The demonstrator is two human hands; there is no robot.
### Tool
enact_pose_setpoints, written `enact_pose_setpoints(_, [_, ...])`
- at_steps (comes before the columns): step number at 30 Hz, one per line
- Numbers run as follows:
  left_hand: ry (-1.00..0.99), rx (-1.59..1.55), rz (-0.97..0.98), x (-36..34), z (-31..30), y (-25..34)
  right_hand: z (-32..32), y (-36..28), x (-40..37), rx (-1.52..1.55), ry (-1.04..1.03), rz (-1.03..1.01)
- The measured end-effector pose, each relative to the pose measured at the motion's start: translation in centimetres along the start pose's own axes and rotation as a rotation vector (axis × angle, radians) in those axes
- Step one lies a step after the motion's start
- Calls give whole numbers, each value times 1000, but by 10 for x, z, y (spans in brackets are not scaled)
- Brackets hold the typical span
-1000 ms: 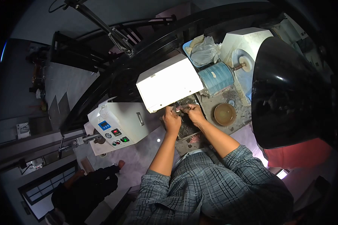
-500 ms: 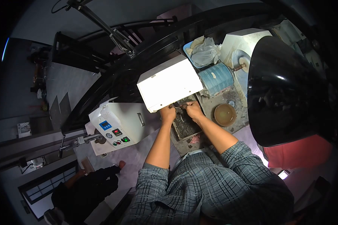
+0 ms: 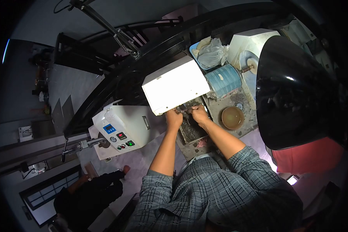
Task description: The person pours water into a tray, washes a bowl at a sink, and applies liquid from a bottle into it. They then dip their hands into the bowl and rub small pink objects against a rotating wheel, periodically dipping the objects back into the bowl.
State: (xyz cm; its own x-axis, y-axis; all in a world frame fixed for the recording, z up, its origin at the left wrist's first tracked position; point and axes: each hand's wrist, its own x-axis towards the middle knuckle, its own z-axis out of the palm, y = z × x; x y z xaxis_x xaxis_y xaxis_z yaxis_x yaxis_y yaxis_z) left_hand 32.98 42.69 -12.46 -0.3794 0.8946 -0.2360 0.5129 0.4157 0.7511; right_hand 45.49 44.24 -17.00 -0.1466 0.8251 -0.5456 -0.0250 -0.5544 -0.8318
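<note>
My left hand (image 3: 174,118) is closed at the lower edge of a bright white machine cover (image 3: 176,86). Just to its right, my right hand (image 3: 199,115) is closed too, its fingers pointing toward the left one. A small dark piece seems to lie between the two sets of fingertips, too small and shadowed to name. Both hands are over a wet, dirt-coated tray (image 3: 192,134), and the cover hides what is behind the fingertips.
A blue drum (image 3: 225,81) on a shaft stands to the right, with a brown bowl (image 3: 232,118) below it. A large black lamp shade (image 3: 294,92) bulges in at right. A white control box (image 3: 123,125) stands at left. Another person in dark clothes (image 3: 91,197) is at lower left.
The whole view has shifted very slightly. Both hands stay at the cover's lower edge, with only small movements of the fingers and wrists.
</note>
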Motion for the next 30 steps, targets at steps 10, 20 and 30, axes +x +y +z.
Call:
enact_pose_setpoints(10, [142, -439, 147, -26, 27, -45, -18, 0, -15, -154, -128, -147])
enact_pose_setpoints(20, [175, 15, 349, -53, 0, -38, -38, 44, -54, -1410, -428, -590])
enact_pose_setpoints(30, [57, 132, 274, -42, 0, -28, -45, -50, -51, -610, -466, -313])
